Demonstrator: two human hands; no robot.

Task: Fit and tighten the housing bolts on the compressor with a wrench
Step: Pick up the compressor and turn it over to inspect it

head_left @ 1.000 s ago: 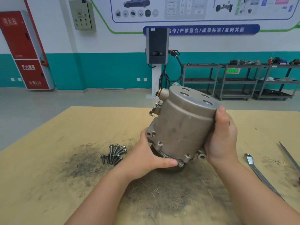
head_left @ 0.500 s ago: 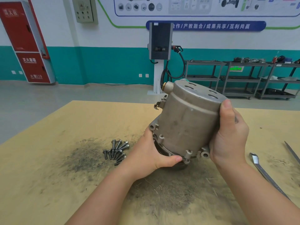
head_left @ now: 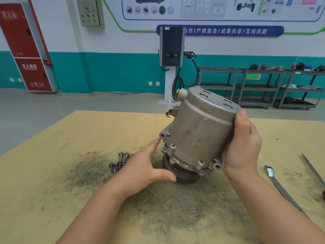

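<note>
**Compressor tilted on the bench, one hand gripping it**

Gripping the compressor [head_left: 200, 132] on its right side, the right hand [head_left: 243, 148] is curling round the grey housing, thumb lying up along the wall near the top rim and the other fingers hidden behind the body. The compressor is leaning, its capped top tipped away toward the far right and its dark pulley end resting on the wooden table [head_left: 52, 173] over a sooty, scuffed patch. Bolt lugs are standing out around the flange just above the pulley; whether any bolt is sitting in them cannot be told.

The left hand [head_left: 146, 166] is hovering just beside the lower left of the compressor, fingers spread and fairly straight, gripping nothing. Its thumb is reaching toward the pulley and its fingertips are lying close under a lug on the flange; whether they are touching the metal cannot be told.

The bolts [head_left: 119, 161] are lying in a loose heap on the table, just left of the left hand and partly hidden by it. The wrench [head_left: 281, 189] is lying flat on the table to the right, well apart from both hands. A thin metal bar [head_left: 313, 169] is lying beyond it near the right edge.
</note>
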